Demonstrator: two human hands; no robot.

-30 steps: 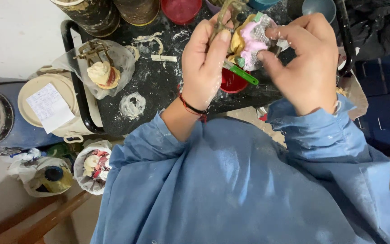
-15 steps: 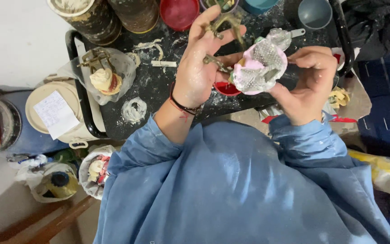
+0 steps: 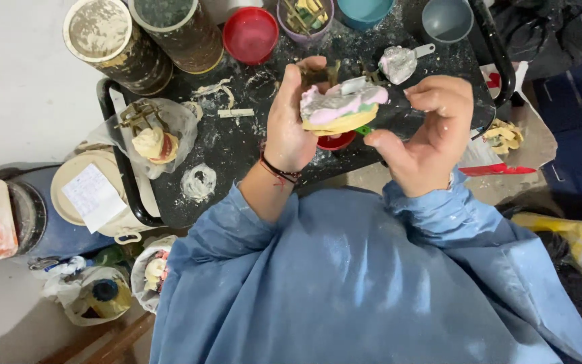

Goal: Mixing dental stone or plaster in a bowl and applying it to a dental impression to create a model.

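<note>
My black table (image 3: 237, 145) dusted with plaster, my right hand (image 3: 429, 138) and left hand (image 3: 291, 121) above its near edge, both gripping a pink and yellow dental cast (image 3: 341, 108) between them, small red bowl (image 3: 336, 141) just under the cast

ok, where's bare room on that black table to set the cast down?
Best patch: the black table between the plastic bag at its left edge and the left hand, though splattered with a white smear. The back edge is crowded: two cans, red bowl, purple cup, grey cup. Both hands, with the right hand, hold the cast.
</note>
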